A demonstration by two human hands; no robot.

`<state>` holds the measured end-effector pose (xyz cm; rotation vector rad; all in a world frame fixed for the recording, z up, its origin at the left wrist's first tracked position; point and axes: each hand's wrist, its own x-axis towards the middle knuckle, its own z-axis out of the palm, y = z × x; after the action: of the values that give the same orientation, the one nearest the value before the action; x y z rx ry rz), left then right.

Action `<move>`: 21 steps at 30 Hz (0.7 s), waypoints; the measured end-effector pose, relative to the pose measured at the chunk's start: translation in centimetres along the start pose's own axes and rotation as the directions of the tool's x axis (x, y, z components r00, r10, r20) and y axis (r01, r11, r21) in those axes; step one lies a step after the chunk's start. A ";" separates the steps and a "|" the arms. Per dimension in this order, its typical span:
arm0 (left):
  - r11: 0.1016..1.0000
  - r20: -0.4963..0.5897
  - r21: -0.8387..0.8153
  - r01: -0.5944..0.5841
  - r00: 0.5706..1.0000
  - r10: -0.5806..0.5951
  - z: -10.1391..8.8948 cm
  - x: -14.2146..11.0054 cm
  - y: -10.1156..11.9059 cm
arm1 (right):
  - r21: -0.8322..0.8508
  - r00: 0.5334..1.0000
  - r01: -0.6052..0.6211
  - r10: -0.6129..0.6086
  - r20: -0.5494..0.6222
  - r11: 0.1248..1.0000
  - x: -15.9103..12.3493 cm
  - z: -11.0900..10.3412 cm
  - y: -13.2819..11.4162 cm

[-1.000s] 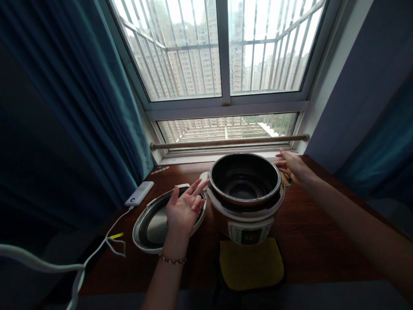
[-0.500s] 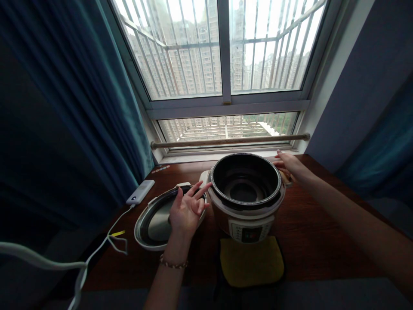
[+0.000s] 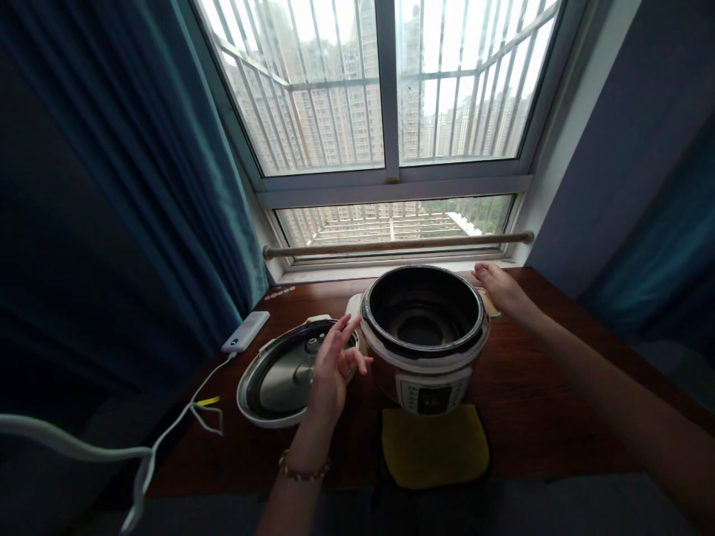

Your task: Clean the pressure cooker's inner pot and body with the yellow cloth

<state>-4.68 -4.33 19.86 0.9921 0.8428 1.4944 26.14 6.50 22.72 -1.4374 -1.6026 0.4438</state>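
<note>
A white and brown electric pressure cooker (image 3: pixel 385 372) stands on the wooden table with its top uncovered. Its dark inner pot (image 3: pixel 423 305) sits inside and looks bare within. My left hand (image 3: pixel 334 365) is open at the cooker's left side, fingers apart, fingertips close to the rim; whether they touch it I cannot tell. Behind that hand lies the oval lid (image 3: pixel 279 380), its metal inner face up. My right hand (image 3: pixel 500 289) hovers by the cooker's right side handle (image 3: pixel 487 303), its fingers stretched out and holding nothing. A yellow cloth (image 3: pixel 436 450) lies in front of the cooker.
A white power bank (image 3: pixel 246 331) with a white cable (image 3: pixel 193 398) lies on the left of the wooden table (image 3: pixel 553 394). The window with a horizontal rail (image 3: pixel 402 244) stands behind the cooker. A blue curtain (image 3: pixel 184 171) hangs at the left.
My left hand has turned from palm up to more sideways, staying beside the cooker's rim. My right hand has lifted slightly off the handle, its fingers closer together.
</note>
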 end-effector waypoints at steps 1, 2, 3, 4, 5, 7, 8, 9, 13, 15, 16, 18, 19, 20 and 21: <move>0.997 -0.015 0.071 -0.044 0.999 0.045 0.1 -0.2 -0.2 | -0.018 1.000 0.003 -0.003 -0.008 1.000 -1.3 -0.3 -0.7; 0.987 -0.021 0.138 -0.079 0.996 0.082 0.3 -0.4 -0.4 | -0.033 1.000 0.016 -0.016 -0.009 0.999 -2.8 -0.5 -1.4; 0.975 -0.014 0.197 -0.099 0.995 0.104 0.4 -0.6 -0.6 | -0.047 0.999 0.040 -0.040 -0.005 0.998 -4.5 -0.6 -2.0; 0.964 0.004 0.247 -0.104 0.994 0.106 0.5 -0.8 -0.8 | -0.058 0.997 0.073 -0.072 0.008 0.996 -6.1 -0.6 -2.4; 0.954 0.023 0.283 -0.102 0.995 0.099 0.6 -1.0 -1.0 | -0.075 0.994 0.106 -0.105 0.026 0.991 -7.7 -0.4 -2.7; 0.938 0.059 0.331 -0.101 0.995 0.086 0.8 -1.3 -1.4 | -0.131 0.987 0.159 -0.153 0.058 0.979 -10.2 0.1 -2.6; 0.929 0.074 0.354 -0.106 0.994 0.085 0.9 -1.4 -1.7 | -0.164 0.983 0.180 -0.170 0.073 0.970 -11.2 0.3 -2.3; 0.915 0.084 0.386 -0.116 0.992 0.090 1.1 -1.5 -1.9 | -0.196 0.979 0.199 -0.185 0.085 0.960 -11.8 0.6 -2.0; 0.809 0.096 0.569 -0.147 0.989 0.112 1.6 -2.1 -2.4 | -0.271 0.964 0.264 -0.241 0.115 0.926 -12.5 1.2 -0.8; 0.750 0.108 0.644 -0.152 0.988 0.108 1.7 -2.4 -2.5 | -0.285 0.959 0.281 -0.258 0.118 0.916 -12.2 1.1 -0.4; 0.723 0.117 0.672 -0.157 0.987 0.106 1.8 -2.6 -2.4 | -0.288 0.957 0.287 -0.264 0.117 0.914 -12.1 1.0 -0.3; 0.680 0.136 0.713 -0.173 0.985 0.107 2.0 -2.9 -2.4 | -0.290 0.955 0.296 -0.274 0.116 0.910 -11.8 0.9 0.0; 0.667 0.144 0.723 -0.180 0.983 0.109 2.1 -3.0 -2.3 | -0.289 0.953 0.301 -0.279 0.115 0.909 -11.6 0.9 0.2; 0.660 0.151 0.728 -0.187 0.982 0.111 2.2 -3.1 -2.3 | -0.288 0.951 0.308 -0.286 0.116 0.907 -11.5 0.9 0.3; 0.659 0.157 0.727 -0.191 0.981 0.111 2.3 -3.1 -2.3 | -0.285 0.949 0.315 -0.293 0.117 0.906 -11.4 0.8 0.3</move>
<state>-1.54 -7.13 18.28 1.7658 1.3757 1.2103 24.62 -3.64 17.67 -1.3654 -1.9792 0.0697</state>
